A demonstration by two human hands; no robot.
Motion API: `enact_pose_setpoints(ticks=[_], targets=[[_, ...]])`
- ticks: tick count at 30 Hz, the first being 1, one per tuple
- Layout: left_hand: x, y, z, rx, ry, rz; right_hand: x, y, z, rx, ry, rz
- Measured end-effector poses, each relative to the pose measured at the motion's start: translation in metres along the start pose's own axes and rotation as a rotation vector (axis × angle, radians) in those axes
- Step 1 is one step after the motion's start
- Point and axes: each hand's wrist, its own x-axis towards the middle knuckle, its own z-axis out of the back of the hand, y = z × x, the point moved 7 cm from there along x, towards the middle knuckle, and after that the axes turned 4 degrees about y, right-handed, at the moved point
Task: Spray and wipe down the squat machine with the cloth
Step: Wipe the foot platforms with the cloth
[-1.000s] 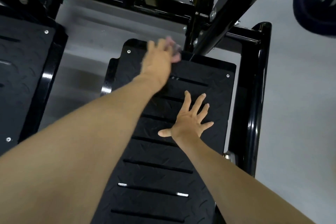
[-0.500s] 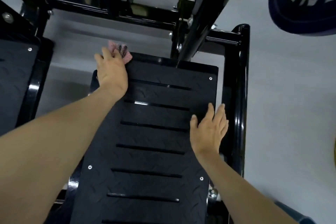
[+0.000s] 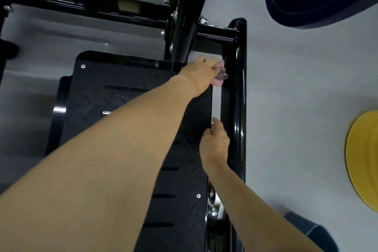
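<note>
Cloth [image 3: 220,76]: pink, bunched under the left hand [image 3: 201,72], which clutches it at the footplate [image 3: 114,80]'s far corner.
Right hand [image 3: 214,143]: curled over the plate's edge, nearer the person than the left.
Handling: probably soft and light; best kept wadded in the palm.

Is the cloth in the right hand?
No, the left hand holds the cloth at the far corner of the plate, while the right hand sits at its edge without it.
</note>
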Motion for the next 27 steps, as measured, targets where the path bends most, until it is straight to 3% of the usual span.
enact_pose_setpoints(ticks=[5, 10, 13, 17, 21, 27], targets=[[-0.005, -0.014, -0.004, 0.0, 0.052, -0.032, -0.001, -0.011, 0.013, -0.049, 0.022, -0.008], [-0.047, -0.062, -0.025, 0.289, 0.059, -0.38, -0.009, -0.033, 0.025, -0.096, -0.075, -0.022], [-0.07, -0.073, -0.046, 0.382, 0.211, -0.546, -0.013, -0.037, 0.021, -0.104, -0.036, -0.023], [-0.024, -0.035, -0.005, 0.195, 0.138, -0.275, -0.012, -0.035, 0.017, -0.102, 0.058, 0.01], [-0.004, -0.024, 0.009, 0.242, 0.149, -0.101, -0.011, -0.039, 0.024, -0.092, 0.108, 0.026], [-0.067, -0.06, -0.039, 0.356, 0.082, -0.255, -0.029, -0.058, 0.04, 0.041, 0.035, -0.022]])
